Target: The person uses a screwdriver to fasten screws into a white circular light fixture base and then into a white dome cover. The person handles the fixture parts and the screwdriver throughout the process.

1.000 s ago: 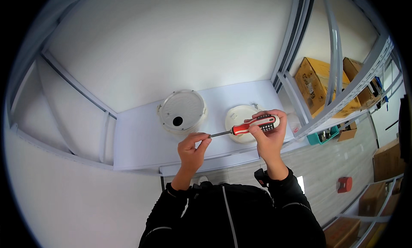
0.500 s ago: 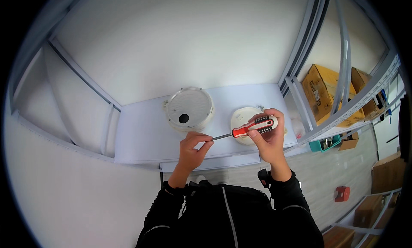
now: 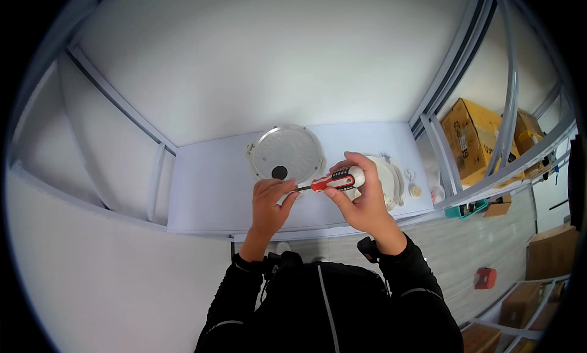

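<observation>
A screwdriver (image 3: 334, 180) with a red, black and white handle lies nearly level above the table's front part. My right hand (image 3: 362, 201) is closed round the handle. The fingers of my left hand (image 3: 269, 201) pinch the metal shaft near its tip; whether a small screw sits there is hidden. Just beyond my left hand stands a round device (image 3: 288, 151) with a silver rim, a pale disc top and a black round spot at its near edge. Partly behind my right hand lies a white round cover (image 3: 385, 180).
Beside the white cover stand a small round container (image 3: 414, 190) and a clear ring-shaped piece (image 3: 409, 174). Metal frame posts (image 3: 441, 151) edge the white table (image 3: 205, 188). To the right are cardboard boxes (image 3: 474, 142), a teal bin (image 3: 468, 210) and a red stool (image 3: 486, 278).
The screwdriver and my right hand have moved left, nearer the round device. My left fingers now sit against that device's near edge in view. The whole view has shifted slightly.
</observation>
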{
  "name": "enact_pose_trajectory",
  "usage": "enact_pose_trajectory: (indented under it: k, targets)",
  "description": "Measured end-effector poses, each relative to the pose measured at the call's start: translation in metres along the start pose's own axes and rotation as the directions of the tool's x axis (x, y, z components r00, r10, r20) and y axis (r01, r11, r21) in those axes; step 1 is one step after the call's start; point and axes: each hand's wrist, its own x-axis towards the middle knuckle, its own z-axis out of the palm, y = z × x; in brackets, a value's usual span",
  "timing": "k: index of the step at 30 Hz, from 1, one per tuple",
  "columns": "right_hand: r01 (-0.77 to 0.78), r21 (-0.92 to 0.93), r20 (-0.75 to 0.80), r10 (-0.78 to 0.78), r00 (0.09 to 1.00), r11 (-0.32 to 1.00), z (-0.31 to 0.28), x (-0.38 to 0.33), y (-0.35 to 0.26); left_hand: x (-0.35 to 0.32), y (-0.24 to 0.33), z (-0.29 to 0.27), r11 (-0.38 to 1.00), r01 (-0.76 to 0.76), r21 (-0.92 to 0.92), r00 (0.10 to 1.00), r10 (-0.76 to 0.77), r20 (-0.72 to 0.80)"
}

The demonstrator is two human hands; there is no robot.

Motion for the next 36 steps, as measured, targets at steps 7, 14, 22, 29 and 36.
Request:
enact_pose_trajectory:
  k: [7,14,22,29,36]
  targets:
    - [-0.012,-0.089,0.057,0.017,0.998,0.996,0.025,0.019,0.002,0.002,-0.029,0.0,0.997,0.06,-0.047,0.998,-0.06,-0.008]
    - [-0.02,-0.151,0.097,0.035,0.995,0.988,0.037,0.035,0.0,0.004,-0.046,0.001,0.993,0.041,-0.111,0.999,-0.037,0.036]
    - [0.001,-0.248,0.148,0.037,0.988,0.969,0.043,0.054,-0.009,0.006,-0.047,-0.002,0.988,0.052,-0.146,0.998,-0.046,0.049]
    - [-0.051,-0.117,0.04,0.056,0.998,0.992,0.064,0.058,-0.004,0.005,-0.048,-0.003,0.986,0.05,-0.159,0.998,-0.044,0.041]
    - [0.261,-0.335,0.133,-0.229,0.964,0.905,0.069,0.063,0.012,0.001,-0.05,-0.002,0.984,0.046,-0.171,0.999,-0.041,0.031]
